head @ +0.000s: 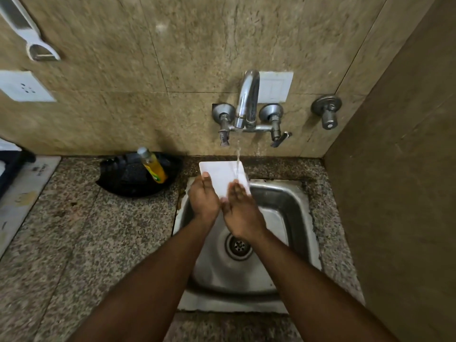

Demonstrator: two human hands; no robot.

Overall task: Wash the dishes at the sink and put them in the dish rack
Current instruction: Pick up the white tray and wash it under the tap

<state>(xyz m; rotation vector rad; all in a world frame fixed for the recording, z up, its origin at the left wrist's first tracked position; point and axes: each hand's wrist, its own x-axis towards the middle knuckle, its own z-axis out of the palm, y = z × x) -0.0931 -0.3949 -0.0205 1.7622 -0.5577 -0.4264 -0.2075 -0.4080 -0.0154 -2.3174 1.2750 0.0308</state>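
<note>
A white square plate is held above the back of the steel sink, under a thin stream of water from the chrome tap. My left hand grips the plate's near left edge, thumb on top. My right hand lies on the plate's near right part with fingers stretched flat, right where the water lands. The sink bowl below holds no other dishes, and its drain is uncovered.
A black bowl-like tray on the granite counter left of the sink holds a yellow dish-soap bottle and a dark scrubber. A spare valve sticks out of the wall at right. A brown side wall stands close on the right.
</note>
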